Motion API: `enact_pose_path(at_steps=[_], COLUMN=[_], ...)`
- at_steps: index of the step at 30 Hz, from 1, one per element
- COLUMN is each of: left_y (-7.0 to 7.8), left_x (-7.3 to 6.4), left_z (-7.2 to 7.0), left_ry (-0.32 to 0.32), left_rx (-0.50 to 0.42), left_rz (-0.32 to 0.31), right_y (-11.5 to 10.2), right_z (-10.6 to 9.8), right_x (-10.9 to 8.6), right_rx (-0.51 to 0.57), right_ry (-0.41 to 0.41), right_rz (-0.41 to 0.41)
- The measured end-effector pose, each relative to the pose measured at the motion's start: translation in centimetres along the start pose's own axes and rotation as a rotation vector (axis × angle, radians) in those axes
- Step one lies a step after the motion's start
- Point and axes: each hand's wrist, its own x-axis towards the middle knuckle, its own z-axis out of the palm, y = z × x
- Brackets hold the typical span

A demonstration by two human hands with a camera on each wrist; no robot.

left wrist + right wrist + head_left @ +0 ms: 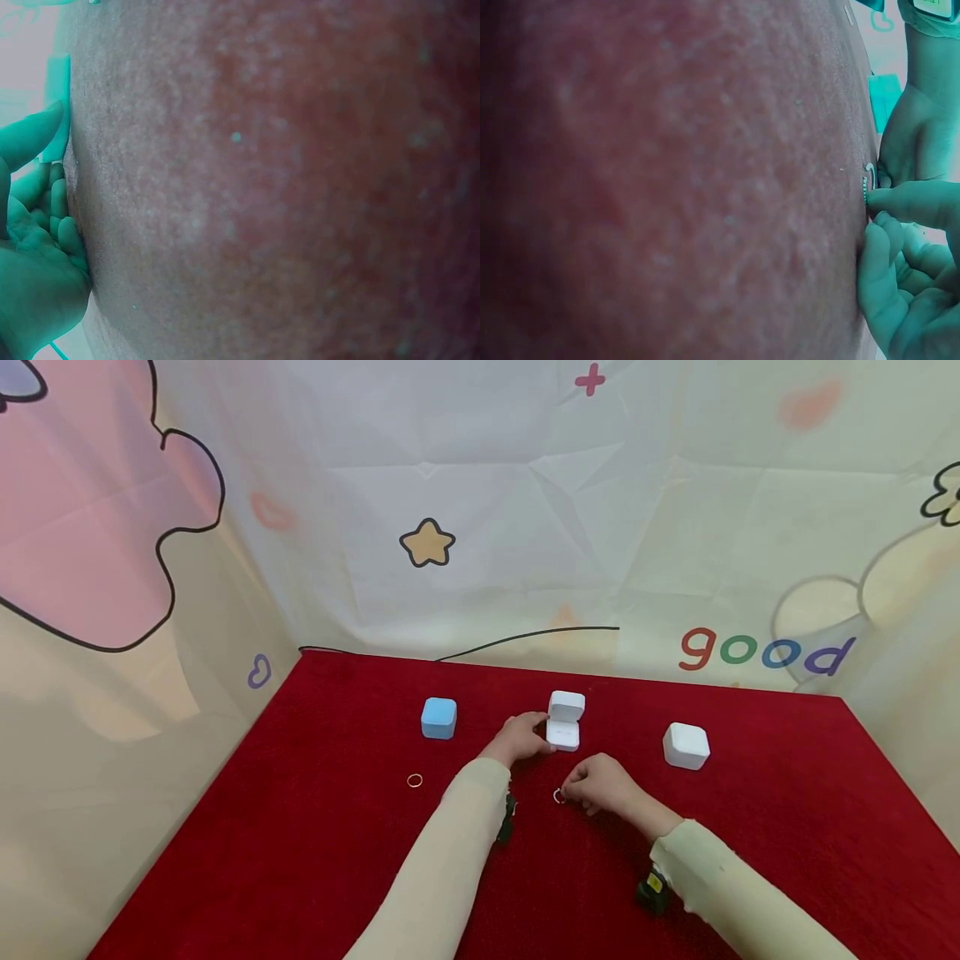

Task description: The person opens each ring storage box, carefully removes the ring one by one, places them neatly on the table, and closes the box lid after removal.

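On the red cloth stands a white ring box (563, 742) with its lid raised. My left hand (520, 737) grips its left side, fingers near the hinge and thumb at the front corner. In the left wrist view, the thumb of the left hand (34, 255) lies against the box (58, 112). Nearer to me, my right hand (602, 783) pinches a silver-looking ring (556, 796) just in front of the box. The right wrist view shows a beaded edge on this ring (865, 193), held at the fingertips low over the cloth.
A closed light-blue box (438, 718) stands to the left, with a gold ring (415, 781) lying in front of it. A closed white box (686, 746) stands to the right. The red cloth (300, 827) ends at a printed backdrop (480, 602) behind.
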Motion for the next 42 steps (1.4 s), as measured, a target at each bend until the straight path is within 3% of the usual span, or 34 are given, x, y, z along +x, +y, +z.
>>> enact_pose_path(at_steps=[9,29,42], left_y=[0.2,-0.1,-0.2], left_x=[-0.2,0.0,0.2], left_z=[0.0,0.1,0.1], left_ry=[-0.004,0.002,0.000], left_rx=[0.011,0.006,0.007], left_rz=[-0.009,-0.010,-0.016], right_y=[-0.2,0.4,-0.3], right_z=[-0.1,-1.2,-2.6], right_x=[-0.2,-0.4,0.0], right_rx=[0.010,0.231,0.301], right_ry=[-0.001,-0.066,0.117], right_rz=[0.005,0.071,0.123])
